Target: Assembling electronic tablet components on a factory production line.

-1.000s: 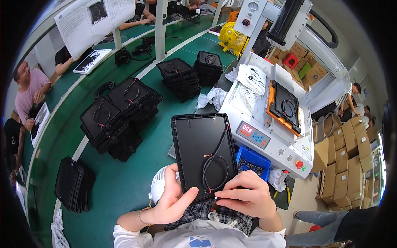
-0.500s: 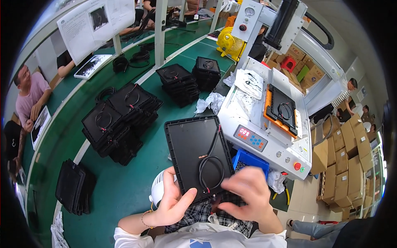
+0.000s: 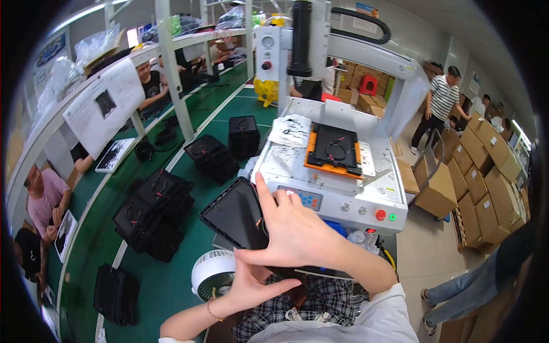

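A shallow black rectangular panel (image 3: 231, 211) with a ribbed rim is tilted in front of me, left of the machine. My right hand (image 3: 297, 226) spans its right edge, index finger stretched along the far side and thumb at the near corner. That hand hides most of the panel's coiled cable. Just below the near corner is my left hand (image 3: 257, 291), its thumb stretched out to the right, apart from the fingers. Its fingertips come close to the panel's lower edge; whether they touch is hard to see.
Beyond stands a white press machine (image 3: 349, 203) with another black panel (image 3: 334, 147) in an orange fixture (image 3: 320, 167). Stacks of black panels (image 3: 154, 203) stand on the green table at left. A white fan (image 3: 211, 271) sits near my left forearm. Cartons (image 3: 480, 171) fill the right.
The panel has gone from upright before me to tilted, farther left. My right hand has moved up onto its right edge; my left thumb has come off its face. The view has shifted.
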A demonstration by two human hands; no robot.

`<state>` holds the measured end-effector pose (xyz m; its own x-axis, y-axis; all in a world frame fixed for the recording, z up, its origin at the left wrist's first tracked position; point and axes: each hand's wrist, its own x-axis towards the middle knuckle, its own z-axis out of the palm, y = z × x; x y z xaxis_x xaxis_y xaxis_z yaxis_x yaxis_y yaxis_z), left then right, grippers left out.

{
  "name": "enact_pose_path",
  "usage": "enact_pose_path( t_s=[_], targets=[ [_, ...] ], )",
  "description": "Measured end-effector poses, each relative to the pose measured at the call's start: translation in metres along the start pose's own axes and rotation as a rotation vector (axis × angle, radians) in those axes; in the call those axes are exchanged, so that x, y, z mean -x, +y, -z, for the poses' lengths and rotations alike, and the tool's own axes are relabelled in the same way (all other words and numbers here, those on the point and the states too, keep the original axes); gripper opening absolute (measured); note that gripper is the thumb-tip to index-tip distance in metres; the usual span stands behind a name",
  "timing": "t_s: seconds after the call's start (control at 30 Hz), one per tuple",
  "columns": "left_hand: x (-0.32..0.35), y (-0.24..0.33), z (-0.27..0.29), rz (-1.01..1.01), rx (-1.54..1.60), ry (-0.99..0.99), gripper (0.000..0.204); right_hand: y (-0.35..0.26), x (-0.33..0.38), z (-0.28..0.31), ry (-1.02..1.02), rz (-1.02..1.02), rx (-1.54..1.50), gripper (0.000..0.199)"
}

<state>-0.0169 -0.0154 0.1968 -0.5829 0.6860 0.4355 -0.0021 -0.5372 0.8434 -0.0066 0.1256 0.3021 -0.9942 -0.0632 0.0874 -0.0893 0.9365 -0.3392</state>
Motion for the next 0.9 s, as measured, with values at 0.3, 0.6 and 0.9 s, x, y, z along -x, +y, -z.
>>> enact_pose_path(
  t_s=[0.3,0.6,0.9],
  targets=[
    [-0.219,-0.042,0.023,-0.180,-1.083,-0.077,0.020,0.122,0.072,0.090,0.246,-0.640,0.170,0.124],
    [-0.318,-0.096,-0.048,0.225,-1.553,0.012,0.107,0.191,0.176,0.099,0.392,-0.900,0.174,0.127],
    [-0.323,-0.080,-0.076,0.485,-1.566,0.210,0.126,0.194,0.140,0.101,0.285,-0.974,0.099,0.130]
  ],
)
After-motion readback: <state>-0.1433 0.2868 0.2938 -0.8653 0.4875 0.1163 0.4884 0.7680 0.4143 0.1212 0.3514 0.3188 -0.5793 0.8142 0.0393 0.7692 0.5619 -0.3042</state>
